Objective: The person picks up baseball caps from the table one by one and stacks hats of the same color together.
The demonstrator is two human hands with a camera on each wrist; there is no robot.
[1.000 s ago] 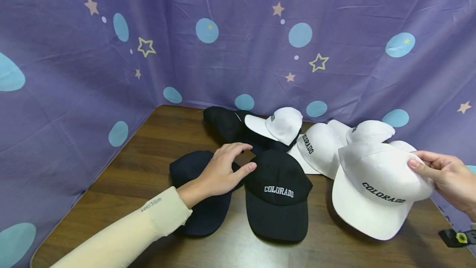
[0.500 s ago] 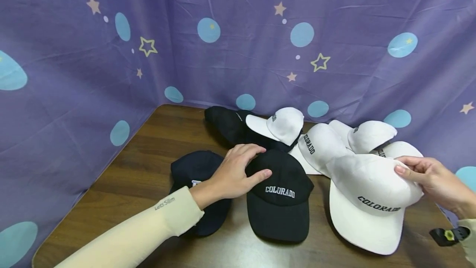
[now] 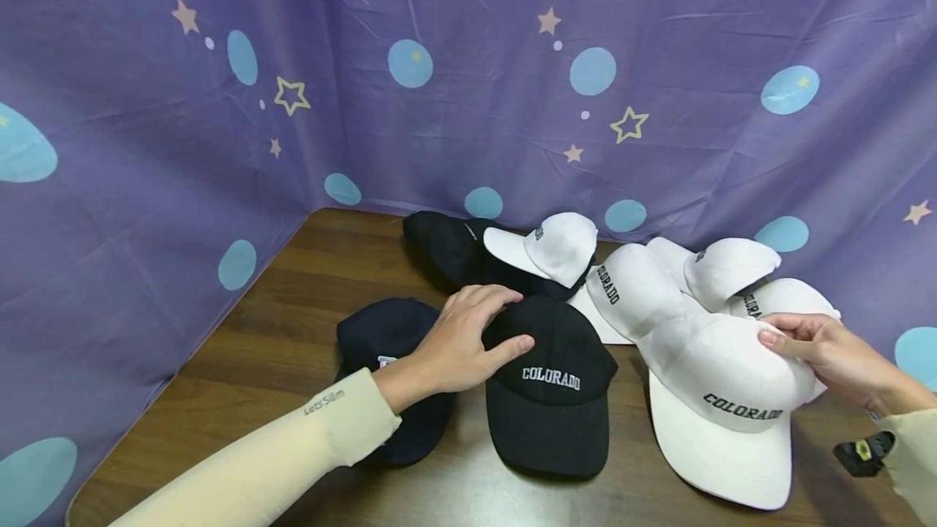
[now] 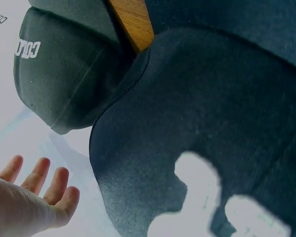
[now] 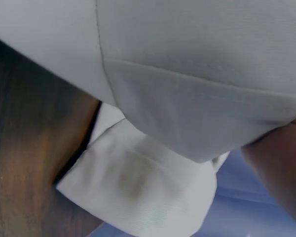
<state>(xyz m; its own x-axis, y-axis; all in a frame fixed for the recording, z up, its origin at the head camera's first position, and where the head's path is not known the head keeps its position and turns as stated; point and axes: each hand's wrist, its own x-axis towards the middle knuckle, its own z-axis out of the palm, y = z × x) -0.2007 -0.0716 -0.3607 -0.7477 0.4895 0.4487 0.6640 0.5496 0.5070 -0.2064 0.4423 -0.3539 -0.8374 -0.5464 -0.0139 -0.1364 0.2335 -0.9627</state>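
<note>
My right hand (image 3: 830,352) pinches the crown of a white COLORADO cap (image 3: 732,372), its brim toward the table's front. In the right wrist view that cap (image 5: 197,44) fills the upper part, above another white cap (image 5: 143,182). My left hand (image 3: 468,340) reaches over the gap between a navy cap (image 3: 388,328) and a black COLORADO cap (image 3: 549,429), thumb and fingers spread, near the black cap's left side. In the left wrist view the left hand (image 4: 29,202) shows relaxed fingers, with the navy cap (image 4: 197,108) large beside it.
Behind, a white cap (image 3: 564,246) lies on dark caps (image 3: 446,246). Several more white caps (image 3: 637,287) lie at the back right of the wooden table (image 3: 278,291). A purple patterned curtain (image 3: 468,128) stands along the back and left.
My right hand has moved left and a little toward the front with the white cap, uncovering more of a white cap behind. My left hand has shifted right, closer to the black cap.
</note>
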